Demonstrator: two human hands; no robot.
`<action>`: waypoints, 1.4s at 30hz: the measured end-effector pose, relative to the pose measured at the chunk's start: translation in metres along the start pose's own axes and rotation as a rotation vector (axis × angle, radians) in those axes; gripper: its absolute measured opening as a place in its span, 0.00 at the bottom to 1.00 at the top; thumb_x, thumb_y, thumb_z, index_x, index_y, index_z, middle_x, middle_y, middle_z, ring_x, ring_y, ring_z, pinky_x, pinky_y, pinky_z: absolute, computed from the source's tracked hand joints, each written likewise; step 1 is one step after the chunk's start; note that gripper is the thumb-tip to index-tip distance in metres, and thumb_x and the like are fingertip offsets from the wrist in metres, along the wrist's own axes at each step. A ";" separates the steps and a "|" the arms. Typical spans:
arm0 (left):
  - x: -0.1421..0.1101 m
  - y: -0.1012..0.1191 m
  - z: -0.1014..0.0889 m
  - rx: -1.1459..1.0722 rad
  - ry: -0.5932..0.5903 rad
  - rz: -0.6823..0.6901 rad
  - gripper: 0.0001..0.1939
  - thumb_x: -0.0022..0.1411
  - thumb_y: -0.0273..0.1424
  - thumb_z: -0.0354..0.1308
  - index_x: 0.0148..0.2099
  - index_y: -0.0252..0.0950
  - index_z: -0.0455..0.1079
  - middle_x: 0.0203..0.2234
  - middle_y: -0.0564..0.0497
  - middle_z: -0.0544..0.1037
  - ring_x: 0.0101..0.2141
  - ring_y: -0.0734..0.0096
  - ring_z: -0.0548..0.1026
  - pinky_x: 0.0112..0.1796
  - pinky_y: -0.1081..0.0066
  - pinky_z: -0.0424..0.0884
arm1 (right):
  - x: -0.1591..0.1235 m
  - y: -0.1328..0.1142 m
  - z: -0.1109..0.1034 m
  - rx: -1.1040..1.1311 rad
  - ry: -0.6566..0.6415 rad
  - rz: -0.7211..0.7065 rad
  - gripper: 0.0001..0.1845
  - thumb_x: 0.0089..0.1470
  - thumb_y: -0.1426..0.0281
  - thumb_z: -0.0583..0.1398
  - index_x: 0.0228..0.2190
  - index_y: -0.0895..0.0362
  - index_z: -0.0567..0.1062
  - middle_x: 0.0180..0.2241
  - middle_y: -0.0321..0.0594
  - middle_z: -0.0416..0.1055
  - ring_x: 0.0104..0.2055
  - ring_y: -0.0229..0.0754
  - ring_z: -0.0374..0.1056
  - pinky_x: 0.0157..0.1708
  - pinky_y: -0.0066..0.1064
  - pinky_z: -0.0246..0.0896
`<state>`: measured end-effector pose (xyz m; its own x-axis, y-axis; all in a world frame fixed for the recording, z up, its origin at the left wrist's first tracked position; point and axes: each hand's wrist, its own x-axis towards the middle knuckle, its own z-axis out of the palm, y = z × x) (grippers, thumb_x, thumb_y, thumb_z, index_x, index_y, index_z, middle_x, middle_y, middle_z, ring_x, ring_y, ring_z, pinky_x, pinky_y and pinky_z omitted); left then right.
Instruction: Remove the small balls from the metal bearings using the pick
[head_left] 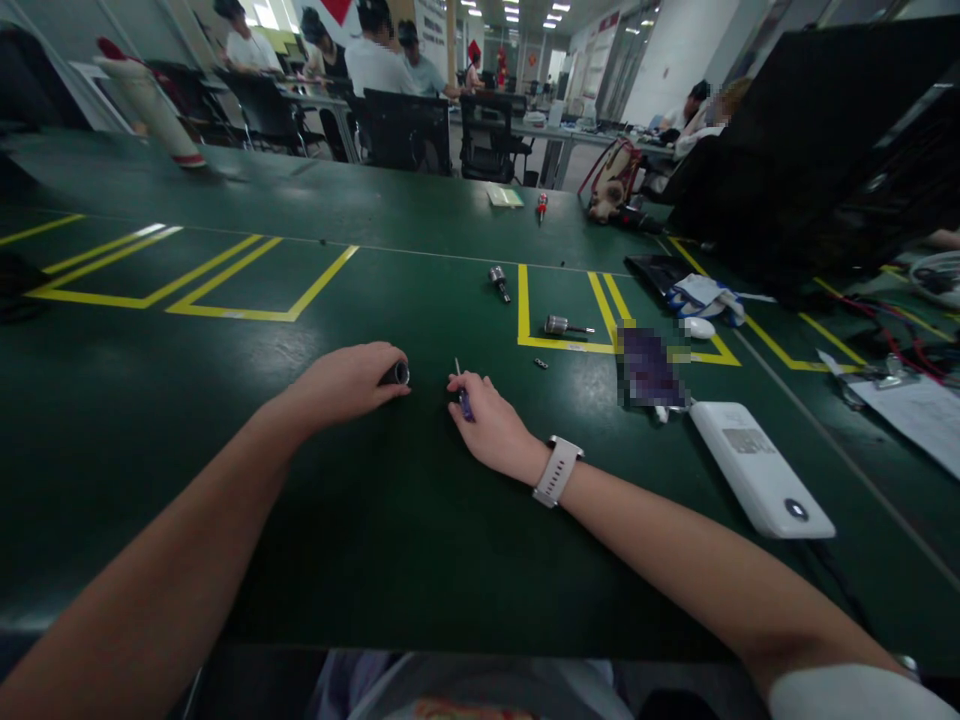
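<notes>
The left hand (346, 382) lies on the green table (375, 520), fingers curled around a short dark cylinder (397, 374) whose silvery round end points right. Just right of it, the right hand (491, 425), with a pale watch (556, 470) on its wrist, pinches a small screwdriver (463, 392) with a blue handle, its thin shaft pointing away. Beyond, a tiny screw (540, 363) lies near yellow tape lines (570, 345), with two metal bits (566, 326) farther off. To the right lies a white power bank (759, 468), well apart from both hands. Nothing lies between the two hands.
</notes>
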<state>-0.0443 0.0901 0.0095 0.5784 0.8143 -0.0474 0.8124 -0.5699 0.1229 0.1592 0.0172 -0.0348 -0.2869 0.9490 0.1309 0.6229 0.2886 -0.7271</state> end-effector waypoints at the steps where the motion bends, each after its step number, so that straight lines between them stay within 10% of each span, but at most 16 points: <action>1: 0.000 -0.005 -0.001 -0.019 0.042 -0.041 0.17 0.55 0.41 0.52 0.41 0.36 0.70 0.35 0.43 0.76 0.35 0.57 0.73 0.33 0.64 0.67 | 0.001 -0.003 0.002 -0.012 -0.020 -0.032 0.10 0.59 0.73 0.53 0.44 0.58 0.64 0.50 0.48 0.68 0.54 0.46 0.65 0.58 0.53 0.52; 7: 0.003 -0.026 0.001 -0.123 0.359 -0.134 0.15 0.50 0.44 0.57 0.35 0.39 0.72 0.28 0.44 0.76 0.30 0.56 0.73 0.30 0.63 0.66 | -0.026 -0.010 0.004 -0.134 -0.257 -0.407 0.16 0.53 0.82 0.56 0.43 0.57 0.65 0.54 0.45 0.67 0.61 0.44 0.57 0.59 0.45 0.55; 14: 0.000 0.020 -0.011 -0.389 0.481 -0.111 0.14 0.51 0.41 0.59 0.36 0.37 0.73 0.32 0.47 0.77 0.32 0.62 0.73 0.36 0.63 0.68 | -0.077 0.011 -0.028 -0.242 -0.371 -0.699 0.09 0.60 0.77 0.49 0.39 0.61 0.69 0.51 0.49 0.70 0.59 0.43 0.60 0.57 0.37 0.59; 19: -0.002 0.064 -0.024 -0.785 0.484 -0.169 0.15 0.53 0.38 0.61 0.41 0.36 0.72 0.32 0.50 0.77 0.31 0.68 0.74 0.33 0.68 0.70 | -0.086 0.015 -0.047 -0.003 -0.260 -0.607 0.08 0.57 0.78 0.53 0.38 0.60 0.70 0.49 0.49 0.72 0.55 0.43 0.65 0.54 0.38 0.62; 26: 0.009 0.095 -0.008 -1.450 0.452 -0.263 0.17 0.53 0.29 0.62 0.47 0.36 0.68 0.37 0.49 0.76 0.33 0.68 0.77 0.35 0.64 0.76 | -0.075 0.027 -0.060 0.809 0.209 0.042 0.10 0.59 0.66 0.54 0.41 0.55 0.72 0.32 0.37 0.76 0.37 0.38 0.73 0.42 0.35 0.67; 42: 0.003 0.095 0.009 -1.667 0.256 -0.279 0.15 0.52 0.19 0.57 0.43 0.34 0.72 0.40 0.47 0.78 0.43 0.63 0.76 0.49 0.56 0.72 | -0.075 0.032 -0.052 0.721 -0.007 0.071 0.13 0.60 0.61 0.53 0.28 0.56 0.69 0.20 0.30 0.69 0.26 0.35 0.66 0.43 0.35 0.63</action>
<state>0.0356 0.0373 0.0119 0.2823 0.9521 -0.1172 -0.1675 0.1692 0.9713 0.2385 -0.0379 -0.0330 -0.2699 0.9608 0.0639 0.0057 0.0679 -0.9977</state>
